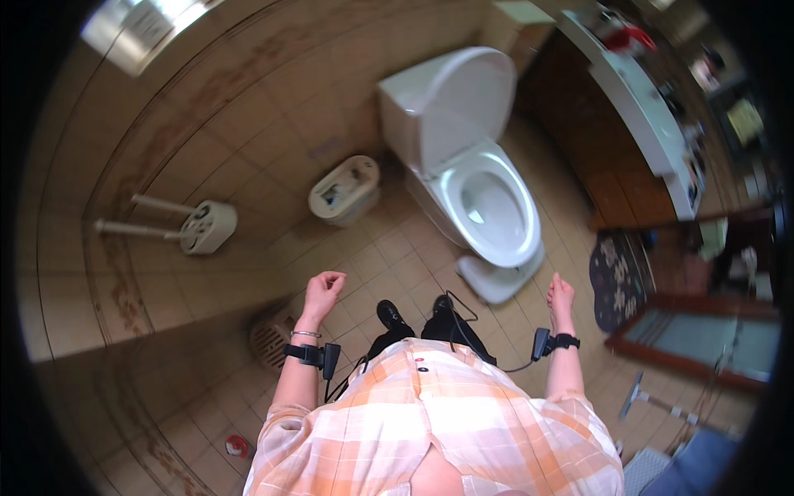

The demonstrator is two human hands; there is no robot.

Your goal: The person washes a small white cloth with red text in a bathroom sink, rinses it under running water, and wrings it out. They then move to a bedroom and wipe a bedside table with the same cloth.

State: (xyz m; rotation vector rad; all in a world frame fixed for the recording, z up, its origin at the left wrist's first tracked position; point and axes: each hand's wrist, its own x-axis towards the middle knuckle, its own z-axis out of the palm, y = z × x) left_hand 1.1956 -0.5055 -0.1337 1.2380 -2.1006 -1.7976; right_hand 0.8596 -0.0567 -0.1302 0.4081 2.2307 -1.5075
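My left hand point(325, 294) hangs in the air with its fingers curled together, and I see nothing in it. On the other side, my right hand point(561, 300) is also raised with its fingers closed and no object visible in them. In front of me stands a white toilet point(493, 204) with its lid up and its seat down. A grey-white footstool point(493, 284) sits tucked against the toilet's base. An oval waste bin point(367, 208), with some litter inside, is beyond my left hand. A holder point(220, 226) with two long white handles is on the tiled wall to the left.
At the right, a wooden vanity cabinet point(611, 180) bears a white countertop point(645, 127) with assorted items. A dark flowered mat point(611, 279) lies by a wood-framed glass door point(701, 338). A squeegee point(631, 395) is at lower right; a brown slatted stool point(270, 341) is at left.
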